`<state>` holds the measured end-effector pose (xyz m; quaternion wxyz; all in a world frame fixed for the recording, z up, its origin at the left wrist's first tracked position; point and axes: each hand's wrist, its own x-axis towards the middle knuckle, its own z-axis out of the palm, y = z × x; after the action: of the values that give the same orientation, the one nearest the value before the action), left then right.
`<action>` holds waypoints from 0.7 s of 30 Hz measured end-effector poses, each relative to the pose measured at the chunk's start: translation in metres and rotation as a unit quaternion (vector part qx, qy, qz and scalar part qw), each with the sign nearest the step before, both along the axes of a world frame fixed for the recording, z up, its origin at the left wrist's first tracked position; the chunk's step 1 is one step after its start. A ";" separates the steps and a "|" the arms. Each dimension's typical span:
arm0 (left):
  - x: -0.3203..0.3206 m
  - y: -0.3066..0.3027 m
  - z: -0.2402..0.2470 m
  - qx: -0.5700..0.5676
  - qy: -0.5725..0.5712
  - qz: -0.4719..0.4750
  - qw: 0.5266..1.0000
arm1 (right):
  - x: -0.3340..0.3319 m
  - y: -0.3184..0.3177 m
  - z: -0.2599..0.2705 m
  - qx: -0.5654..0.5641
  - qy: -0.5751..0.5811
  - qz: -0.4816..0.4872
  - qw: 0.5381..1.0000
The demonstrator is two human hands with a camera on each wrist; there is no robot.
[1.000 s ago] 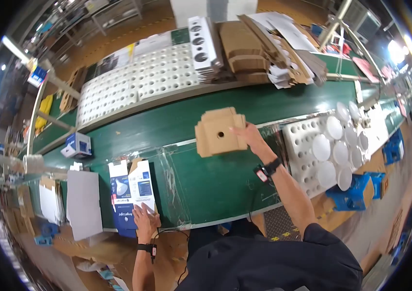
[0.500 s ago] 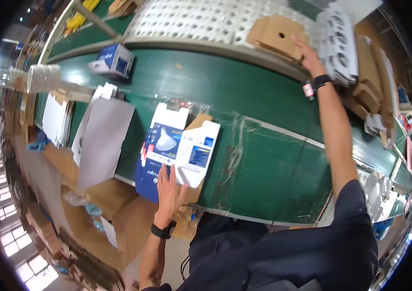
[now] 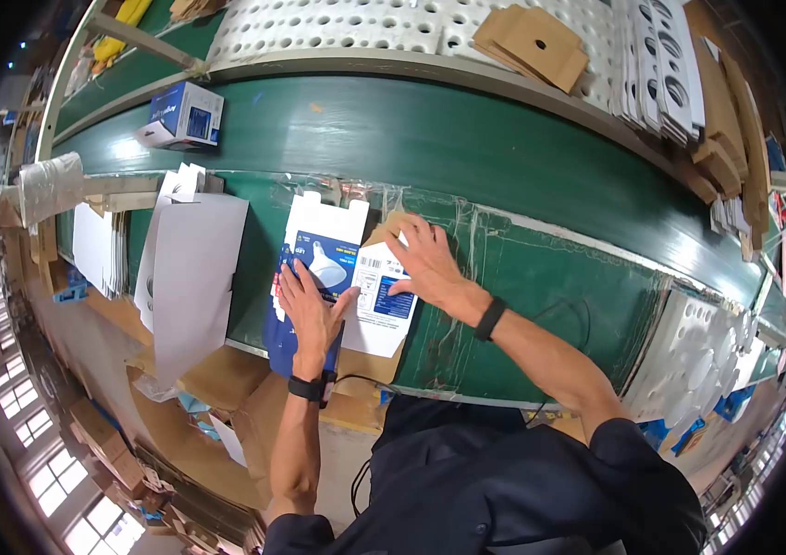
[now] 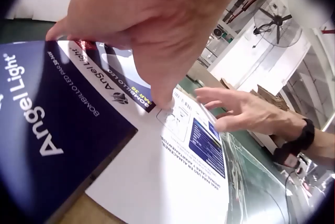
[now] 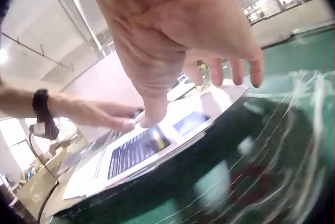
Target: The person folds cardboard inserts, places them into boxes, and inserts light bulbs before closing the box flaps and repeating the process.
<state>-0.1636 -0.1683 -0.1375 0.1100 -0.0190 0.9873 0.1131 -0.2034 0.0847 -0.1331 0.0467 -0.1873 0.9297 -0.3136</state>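
Note:
A flattened blue-and-white light bulb carton [image 3: 370,335] lies on the green table, with further flat cardboard showing at its edges. My left hand [image 3: 313,313] rests spread on its printed face, fingers on the blue panel and thumb near the white one. My right hand [image 3: 432,266] is at the carton's upper right, fingers extended over the top edge and thumb low over the white panel. In the right wrist view, the right fingertips [image 5: 255,72] reach the carton's far edge. In the left wrist view, the left thumb [image 4: 162,98] touches the white panel.
A brown cardboard piece with a hole [image 3: 509,44] lies on the white perforated trays [image 3: 337,28] on the back shelf. An assembled blue box [image 3: 185,116] stands at the back left. White cardboard [image 3: 194,277] leans at the left. Right, a tray holds white bulbs [image 3: 703,356].
My right hand has set the brown cardboard piece on the perforated trays, let it go and come back to the carton. My left hand has stayed on the carton. The head view has swung left.

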 end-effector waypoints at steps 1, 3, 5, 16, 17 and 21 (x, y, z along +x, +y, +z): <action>0.003 0.001 -0.001 -0.002 0.011 -0.008 1.000 | 0.004 -0.008 -0.001 0.031 -0.015 -0.011 0.999; 0.009 0.000 -0.002 0.000 0.029 -0.015 0.999 | 0.008 -0.014 -0.001 0.038 -0.013 -0.032 0.999; 0.011 0.008 0.006 -0.023 0.005 -0.020 1.000 | 0.013 -0.008 -0.005 0.052 -0.009 -0.054 0.997; 0.041 0.089 0.114 0.200 0.135 -0.167 0.956 | 0.132 0.061 0.121 -0.071 0.132 0.038 0.988; 0.047 0.097 0.112 0.228 0.170 -0.183 0.941 | 0.146 0.073 0.117 -0.076 0.090 0.043 0.992; 0.103 0.152 0.154 0.258 0.097 -0.193 0.942 | 0.206 0.125 0.120 -0.037 0.143 0.050 0.988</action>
<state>-0.0605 -0.0159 0.0166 0.0341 0.2116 0.9151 0.3416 0.0029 0.2100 -0.0128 -0.0778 -0.2778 0.9043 -0.3148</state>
